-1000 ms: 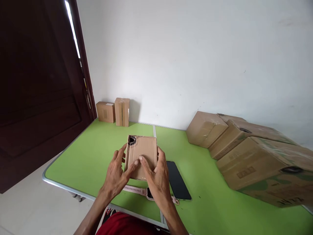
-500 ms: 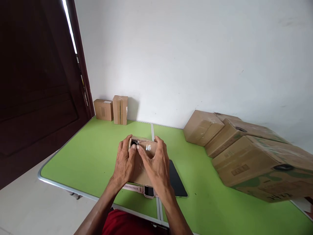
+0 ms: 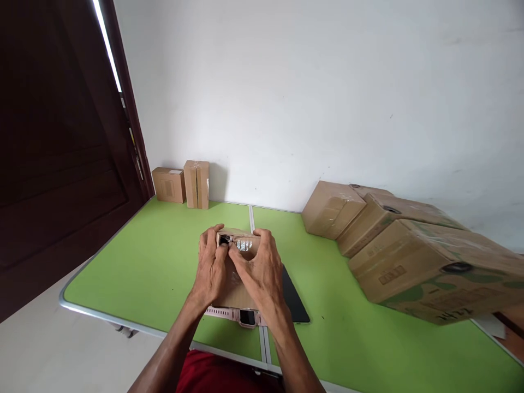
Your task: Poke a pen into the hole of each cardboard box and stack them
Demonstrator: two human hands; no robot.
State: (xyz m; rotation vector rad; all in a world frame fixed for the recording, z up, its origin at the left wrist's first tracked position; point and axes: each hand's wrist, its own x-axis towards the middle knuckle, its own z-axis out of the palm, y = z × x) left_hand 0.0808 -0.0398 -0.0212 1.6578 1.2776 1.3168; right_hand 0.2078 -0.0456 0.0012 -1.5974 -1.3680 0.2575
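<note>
Both hands grip a small cardboard box (image 3: 235, 286) above the near middle of the green table. My left hand (image 3: 210, 267) is closed on its left side, the thumb at a torn, dark opening near the top left corner. On the right side, my right hand (image 3: 262, 267) has its fingers over the far edge and its thumb pressed beside the same opening. Shiny tape crosses the box top; what lies inside is too dark to make out. Just below the box lies a pink-strapped smartwatch (image 3: 247, 317). A dark flat tablet (image 3: 295, 300) is partly hidden behind my right hand.
Two small cardboard boxes (image 3: 197, 185) stand at the back left against the wall. Several large cartons (image 3: 393, 262) fill the right side. The green table (image 3: 123, 273) has a metal rim and a centre seam. A dark door (image 3: 61, 136) is at left.
The view has shifted slightly, so the surroundings sit a little further left. Both hands keep their hold on the box, with the thumbs still at the torn opening.
</note>
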